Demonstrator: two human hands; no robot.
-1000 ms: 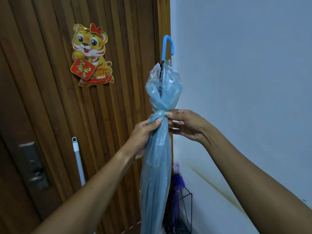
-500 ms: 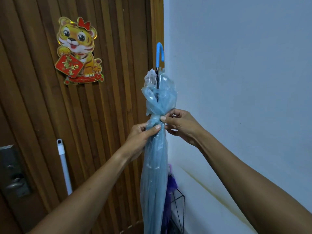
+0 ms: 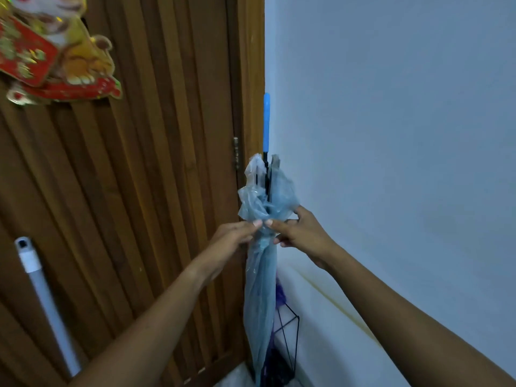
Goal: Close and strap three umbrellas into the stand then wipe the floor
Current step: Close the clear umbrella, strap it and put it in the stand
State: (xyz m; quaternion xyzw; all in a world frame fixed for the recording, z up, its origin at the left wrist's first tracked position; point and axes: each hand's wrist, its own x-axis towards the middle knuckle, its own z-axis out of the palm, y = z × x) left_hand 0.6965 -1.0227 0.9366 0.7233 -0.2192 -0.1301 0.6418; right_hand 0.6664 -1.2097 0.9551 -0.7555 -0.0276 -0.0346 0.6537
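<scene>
Translucent pale-blue plastic umbrella (image 3: 259,289) is pinched at its waist by both hands (left (image 3: 234,236), right (image 3: 298,233)), mid-strapping; fastening comes next.

below the pinch, the blue umbrella (image 3: 259,297) runs down past the bottom edge, its tip unseen, and it covers most of the purple umbrella (image 3: 280,292) behind it. the wire stand (image 3: 290,339) is cut off there too. far left of the grip, the tiger decoration (image 3: 55,51) is blurred and cropped, and the white pole (image 3: 42,297) blurs out low down.
</scene>
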